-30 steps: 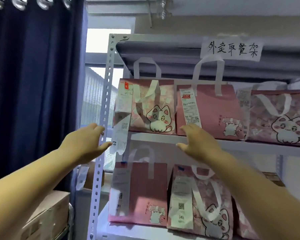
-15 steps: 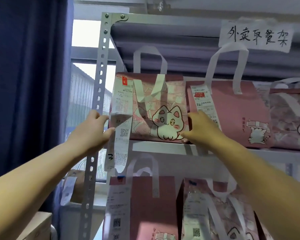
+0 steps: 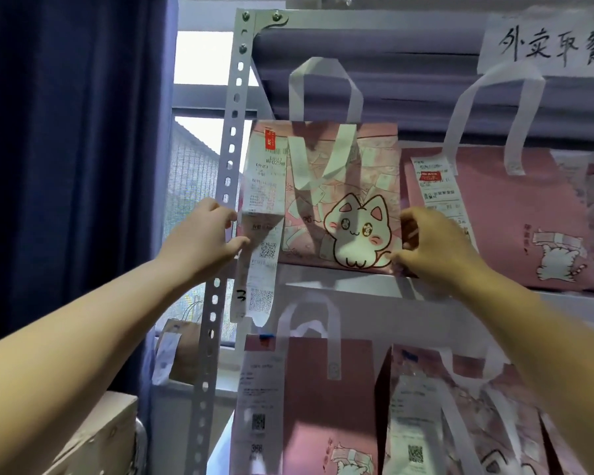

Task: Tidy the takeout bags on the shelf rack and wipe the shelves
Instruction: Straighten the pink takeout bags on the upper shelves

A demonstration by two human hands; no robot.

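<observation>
Two hands clamp the cat-print takeout bag [image 3: 340,186] standing just beside the perforated upright [image 3: 232,149], left hand [image 3: 203,238] and right hand [image 3: 436,245] each pinching a side edge, so lift level and mind the dangling receipt [image 3: 259,275].

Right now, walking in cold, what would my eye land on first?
The pink cat bag on the upper shelf, gripped at its sides by the left hand and the right hand. A long receipt dangles down its left side past the shelf edge, and a handwritten sign hangs at the top right. A dark blue curtain fills the left side.
</observation>
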